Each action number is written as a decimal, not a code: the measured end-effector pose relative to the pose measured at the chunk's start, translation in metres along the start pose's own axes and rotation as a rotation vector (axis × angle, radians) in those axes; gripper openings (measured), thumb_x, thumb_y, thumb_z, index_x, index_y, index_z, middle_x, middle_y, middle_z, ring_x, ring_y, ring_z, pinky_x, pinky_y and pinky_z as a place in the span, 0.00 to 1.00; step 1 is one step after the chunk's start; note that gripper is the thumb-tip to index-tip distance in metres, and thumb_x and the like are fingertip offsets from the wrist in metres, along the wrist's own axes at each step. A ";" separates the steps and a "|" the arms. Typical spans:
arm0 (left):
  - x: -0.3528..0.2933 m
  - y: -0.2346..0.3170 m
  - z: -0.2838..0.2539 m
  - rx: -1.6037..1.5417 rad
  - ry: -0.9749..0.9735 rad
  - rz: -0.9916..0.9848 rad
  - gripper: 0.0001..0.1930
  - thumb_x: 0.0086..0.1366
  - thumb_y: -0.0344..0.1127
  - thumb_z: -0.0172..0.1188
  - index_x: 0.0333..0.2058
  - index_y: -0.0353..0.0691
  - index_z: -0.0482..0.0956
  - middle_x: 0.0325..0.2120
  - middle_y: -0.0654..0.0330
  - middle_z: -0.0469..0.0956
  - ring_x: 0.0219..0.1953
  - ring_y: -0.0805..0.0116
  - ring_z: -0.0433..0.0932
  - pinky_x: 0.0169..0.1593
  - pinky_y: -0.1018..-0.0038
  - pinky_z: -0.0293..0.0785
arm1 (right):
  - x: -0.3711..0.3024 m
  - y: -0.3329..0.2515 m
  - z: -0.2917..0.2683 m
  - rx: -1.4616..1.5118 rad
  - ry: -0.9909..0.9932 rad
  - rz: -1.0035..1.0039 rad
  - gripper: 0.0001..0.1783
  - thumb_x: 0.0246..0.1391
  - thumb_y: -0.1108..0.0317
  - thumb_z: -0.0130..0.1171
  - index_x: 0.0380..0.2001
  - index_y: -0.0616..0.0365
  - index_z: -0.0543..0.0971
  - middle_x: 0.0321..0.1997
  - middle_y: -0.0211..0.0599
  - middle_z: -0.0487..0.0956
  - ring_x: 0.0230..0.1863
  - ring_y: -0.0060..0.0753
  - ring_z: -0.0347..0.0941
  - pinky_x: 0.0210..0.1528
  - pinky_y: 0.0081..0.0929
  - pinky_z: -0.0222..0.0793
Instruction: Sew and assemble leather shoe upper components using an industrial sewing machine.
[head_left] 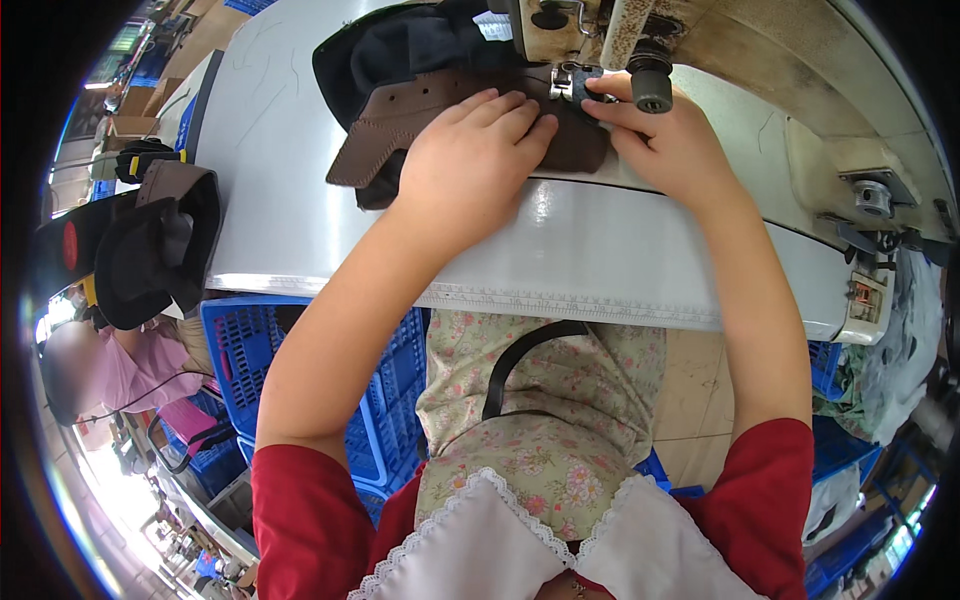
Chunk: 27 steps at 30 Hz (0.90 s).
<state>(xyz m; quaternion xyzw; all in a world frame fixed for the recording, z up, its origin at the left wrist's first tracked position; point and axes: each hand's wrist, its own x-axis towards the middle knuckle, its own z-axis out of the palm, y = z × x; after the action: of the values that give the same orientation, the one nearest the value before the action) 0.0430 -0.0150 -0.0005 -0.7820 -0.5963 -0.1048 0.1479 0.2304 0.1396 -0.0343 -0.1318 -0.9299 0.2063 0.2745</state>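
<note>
A brown leather-like piece [400,118] with stitched edges and small round holes lies on the sewing machine bed, joined or laid against a black cap [385,55]; I cannot tell which. My left hand [478,140] rests flat on the brown piece, fingers stretched toward the presser foot [561,84]. Just right of that foot, a small dark grey piece [584,88] is held at the fingertips of my right hand [668,128], thumb and fingers bent close together. The tips of these fingers are partly hidden near the machine's dark knob [651,88].
The machine head [770,60] overhangs the right side. A ruler strip [560,300] runs along the table's front edge. More black and brown caps [150,235] hang at the left edge. Blue crates [240,345] stand below. Another person [150,365] in pink sits far left.
</note>
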 end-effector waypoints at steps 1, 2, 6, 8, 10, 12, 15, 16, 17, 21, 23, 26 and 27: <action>0.000 -0.003 0.002 -0.001 0.001 -0.001 0.20 0.54 0.31 0.56 0.47 0.39 0.80 0.46 0.56 0.80 0.54 0.62 0.76 0.63 0.65 0.68 | 0.000 -0.001 0.000 -0.001 -0.001 -0.001 0.18 0.49 0.76 0.57 0.44 0.52 0.84 0.53 0.29 0.79 0.42 0.35 0.77 0.44 0.29 0.73; 0.000 -0.007 0.004 -0.024 -0.012 -0.004 0.25 0.48 0.28 0.59 0.49 0.42 0.79 0.49 0.58 0.79 0.55 0.62 0.75 0.62 0.64 0.69 | 0.000 -0.002 0.000 -0.008 -0.030 0.038 0.18 0.49 0.76 0.57 0.44 0.52 0.84 0.53 0.29 0.79 0.42 0.35 0.77 0.44 0.29 0.73; 0.003 -0.021 0.005 -0.075 -0.043 0.032 0.31 0.43 0.25 0.61 0.52 0.46 0.78 0.51 0.60 0.78 0.57 0.62 0.74 0.63 0.63 0.69 | 0.001 -0.005 0.001 -0.060 -0.055 0.084 0.17 0.51 0.76 0.57 0.45 0.51 0.83 0.54 0.28 0.79 0.42 0.34 0.78 0.43 0.28 0.73; 0.003 -0.028 0.008 -0.085 -0.035 0.051 0.30 0.43 0.25 0.60 0.51 0.46 0.78 0.51 0.60 0.78 0.57 0.62 0.74 0.63 0.62 0.69 | 0.001 -0.006 0.002 -0.062 -0.042 0.072 0.17 0.51 0.76 0.57 0.45 0.50 0.83 0.54 0.27 0.79 0.42 0.34 0.78 0.44 0.28 0.73; 0.004 -0.032 0.007 -0.097 -0.027 0.069 0.30 0.44 0.24 0.60 0.51 0.45 0.78 0.51 0.60 0.78 0.57 0.62 0.74 0.63 0.62 0.68 | 0.001 -0.003 0.001 -0.062 -0.030 0.060 0.18 0.51 0.75 0.57 0.45 0.49 0.84 0.53 0.27 0.80 0.41 0.34 0.78 0.44 0.28 0.73; 0.006 -0.034 0.004 -0.061 -0.016 0.113 0.23 0.49 0.28 0.61 0.48 0.44 0.80 0.48 0.58 0.79 0.55 0.62 0.75 0.64 0.63 0.66 | 0.004 0.003 -0.004 0.055 -0.114 0.168 0.18 0.52 0.76 0.56 0.46 0.46 0.84 0.53 0.30 0.81 0.44 0.36 0.79 0.46 0.29 0.73; 0.006 -0.024 0.001 0.050 -0.081 0.080 0.27 0.49 0.26 0.58 0.52 0.47 0.78 0.52 0.58 0.77 0.58 0.61 0.73 0.65 0.62 0.66 | 0.008 0.014 -0.010 0.007 -0.158 0.188 0.20 0.53 0.76 0.55 0.46 0.42 0.84 0.53 0.33 0.81 0.47 0.38 0.79 0.49 0.30 0.73; 0.007 -0.015 0.002 0.049 -0.081 0.075 0.27 0.49 0.26 0.58 0.52 0.47 0.78 0.52 0.58 0.77 0.58 0.61 0.73 0.65 0.62 0.66 | 0.009 0.016 -0.010 0.008 -0.162 0.185 0.20 0.53 0.76 0.55 0.46 0.42 0.84 0.53 0.33 0.81 0.47 0.38 0.79 0.49 0.30 0.73; 0.007 -0.002 0.003 0.099 -0.072 0.012 0.26 0.50 0.26 0.58 0.52 0.47 0.77 0.53 0.57 0.76 0.59 0.60 0.72 0.65 0.61 0.65 | 0.009 0.016 -0.010 -0.027 -0.174 0.179 0.21 0.53 0.76 0.54 0.47 0.40 0.83 0.53 0.34 0.81 0.49 0.38 0.79 0.49 0.31 0.73; 0.001 0.000 0.010 0.054 -0.025 -0.071 0.26 0.52 0.28 0.57 0.52 0.49 0.78 0.54 0.55 0.76 0.60 0.57 0.71 0.65 0.60 0.64 | 0.007 0.019 -0.009 -0.177 -0.174 0.046 0.24 0.52 0.77 0.54 0.48 0.36 0.83 0.54 0.33 0.80 0.49 0.38 0.79 0.50 0.31 0.73; -0.003 -0.004 0.013 0.039 -0.010 -0.062 0.26 0.51 0.28 0.58 0.52 0.49 0.78 0.54 0.55 0.75 0.60 0.57 0.71 0.65 0.60 0.64 | 0.008 0.014 -0.009 -0.182 -0.190 0.053 0.25 0.52 0.78 0.54 0.49 0.37 0.82 0.55 0.31 0.80 0.48 0.38 0.79 0.49 0.31 0.73; -0.003 -0.008 0.014 0.014 0.006 -0.042 0.26 0.50 0.27 0.58 0.51 0.49 0.79 0.55 0.55 0.75 0.60 0.58 0.71 0.65 0.60 0.65 | 0.007 0.005 -0.008 -0.155 -0.188 0.059 0.25 0.51 0.79 0.53 0.50 0.39 0.82 0.56 0.28 0.79 0.48 0.36 0.79 0.49 0.30 0.73; -0.002 -0.009 0.015 0.003 0.008 -0.030 0.26 0.49 0.27 0.59 0.50 0.49 0.80 0.55 0.55 0.75 0.60 0.58 0.71 0.65 0.60 0.65 | 0.006 0.004 -0.008 -0.124 -0.167 0.061 0.25 0.51 0.79 0.53 0.50 0.41 0.82 0.57 0.27 0.78 0.47 0.36 0.79 0.49 0.30 0.73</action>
<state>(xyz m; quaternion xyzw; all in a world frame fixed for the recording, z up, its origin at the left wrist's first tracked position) 0.0338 -0.0090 -0.0137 -0.7725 -0.6073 -0.1092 0.1499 0.2309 0.1480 -0.0273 -0.1589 -0.9561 0.1670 0.1808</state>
